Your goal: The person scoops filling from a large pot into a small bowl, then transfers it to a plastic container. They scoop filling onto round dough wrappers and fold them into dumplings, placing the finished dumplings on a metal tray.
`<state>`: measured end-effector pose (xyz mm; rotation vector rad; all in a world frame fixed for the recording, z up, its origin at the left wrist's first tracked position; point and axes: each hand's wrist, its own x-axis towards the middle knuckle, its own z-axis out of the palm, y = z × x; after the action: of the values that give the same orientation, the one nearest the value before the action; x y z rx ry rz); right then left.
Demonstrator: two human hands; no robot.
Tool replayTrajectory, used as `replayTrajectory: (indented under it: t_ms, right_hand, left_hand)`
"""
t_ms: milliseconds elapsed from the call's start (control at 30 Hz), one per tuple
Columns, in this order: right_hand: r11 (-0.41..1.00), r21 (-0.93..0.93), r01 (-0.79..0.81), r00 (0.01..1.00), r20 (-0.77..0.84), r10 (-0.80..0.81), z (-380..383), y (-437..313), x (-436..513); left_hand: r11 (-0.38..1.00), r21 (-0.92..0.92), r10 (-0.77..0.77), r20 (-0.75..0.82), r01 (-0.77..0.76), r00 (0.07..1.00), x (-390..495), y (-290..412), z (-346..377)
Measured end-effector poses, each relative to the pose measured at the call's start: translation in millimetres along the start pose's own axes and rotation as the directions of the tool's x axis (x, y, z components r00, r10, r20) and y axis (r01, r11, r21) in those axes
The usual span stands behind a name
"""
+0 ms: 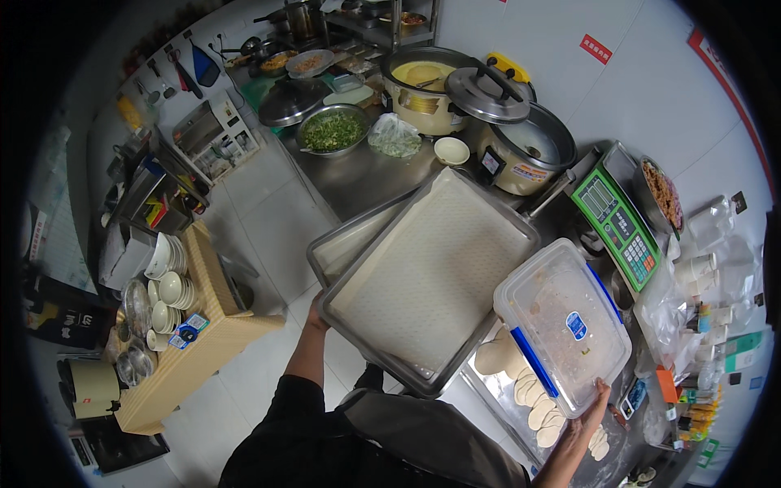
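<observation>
My left hand [316,312] grips the rim of a metal baking tray [427,280] lined with perforated whitish sheet; its fingers are partly hidden beneath. Under it and to the left, a second lined tray [360,235] shows, turned at an angle. My right hand [593,402] holds the lower corner of a clear plastic storage box [549,293] with blue side clips, close to the tray's right edge. Below the box, flattened dough pieces [531,390] overlap on the metal worktop, beside a larger dough lump [497,357].
Behind the trays stand two cookers [421,100] [518,165], a bowl of chopped greens [332,131] and a small bowl [451,151]. A green scale [616,222] and a bowl of filling [662,195] are at right. Stacked bowls [168,290] sit on a cloth-covered table at left.
</observation>
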<state>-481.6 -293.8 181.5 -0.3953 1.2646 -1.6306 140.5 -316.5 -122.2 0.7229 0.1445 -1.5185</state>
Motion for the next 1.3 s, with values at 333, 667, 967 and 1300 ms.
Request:
replayTrajectory:
  t_ms: [333, 667, 967, 1300]
  right_hand:
    - [1.000, 0.008, -0.030, 0.999, 0.019, 0.030, 27.7, 13.3, -14.8]
    - [0.985, -0.171, -0.004, 0.996, -0.090, -0.012, 36.5, 46.5, -13.7]
    - [0.937, -0.325, -0.128, 0.928, -0.372, -0.002, 32.7, 91.5, -45.1]
    - [0.810, -0.549, -0.207, 0.881, -0.464, -0.089, 18.7, 103.3, -89.7]
  left_hand:
    - [0.985, -0.169, 0.022, -0.102, -0.039, 0.995, 2.8, -3.0, -6.5]
    - [-0.555, 0.831, 0.736, 0.518, -0.050, 0.436, 66.2, 149.3, 90.9]
    - [0.246, 0.943, 0.316, 0.138, -0.222, 0.939, 359.5, 2.9, 344.1]
    - [0.572, 0.812, 0.250, -0.041, -0.114, 0.967, 458.6, -49.5, 368.1]
